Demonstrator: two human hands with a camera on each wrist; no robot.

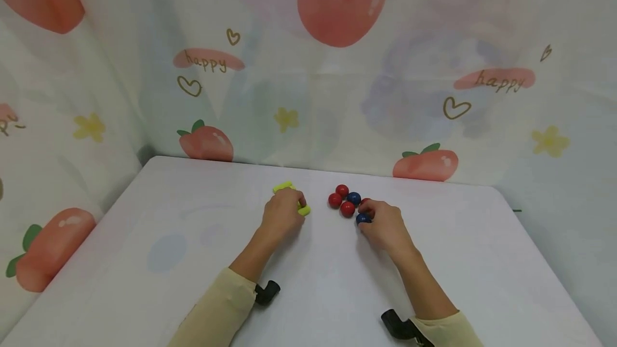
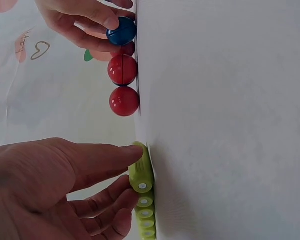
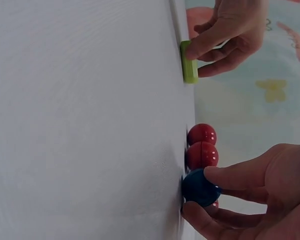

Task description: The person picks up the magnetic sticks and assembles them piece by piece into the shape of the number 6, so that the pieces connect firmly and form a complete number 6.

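Observation:
My left hand pinches a lime-green rounded bar at the near end of a row, its thumb on the side facing me. More lime-green bars line up behind it, partly covered by the hand in the head view. To the right, my right hand holds a dark blue ball between thumb and fingers, low at the tabletop. Just beyond and left of it sit several red balls and a second blue ball, grouped closely. One red ball is partly hidden by the right fingers.
The white table carries both groups near its far edge, with a gap between them. A printed cloth hangs behind the table and along its left side. Black wrist mounts sit at both sleeves, low over the tabletop.

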